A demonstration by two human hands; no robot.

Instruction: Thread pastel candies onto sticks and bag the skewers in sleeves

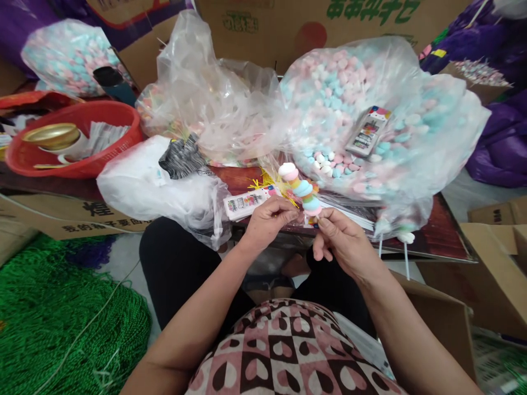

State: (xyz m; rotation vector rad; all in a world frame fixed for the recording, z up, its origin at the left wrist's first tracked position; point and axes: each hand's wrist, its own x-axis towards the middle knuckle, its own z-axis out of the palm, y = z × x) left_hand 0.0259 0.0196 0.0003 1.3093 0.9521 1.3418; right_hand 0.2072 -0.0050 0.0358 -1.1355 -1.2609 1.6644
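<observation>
Between my hands stands a marshmallow skewer [303,189], stacked with pink, white, blue and yellow-orange pieces and tilted slightly left. My right hand [343,238] is closed, its thumb and fingers pinching the skewer's lower end. To its left, my left hand [274,219] makes a pinch near the lowest marshmallows, where a thin yellow twist tie [293,202] shows at the fingertips. More yellow twist ties [267,179] lie just behind. A stack of printed cards [249,203] rests on the table beside my left hand.
Large clear bags of marshmallows [329,82] cover the table's back and right, with a card pack [368,131] on top. At left are a red basket [78,167] and a white plastic bag [160,192]. Cardboard boxes [489,269] stand right; green cord [69,302] heaps on the floor.
</observation>
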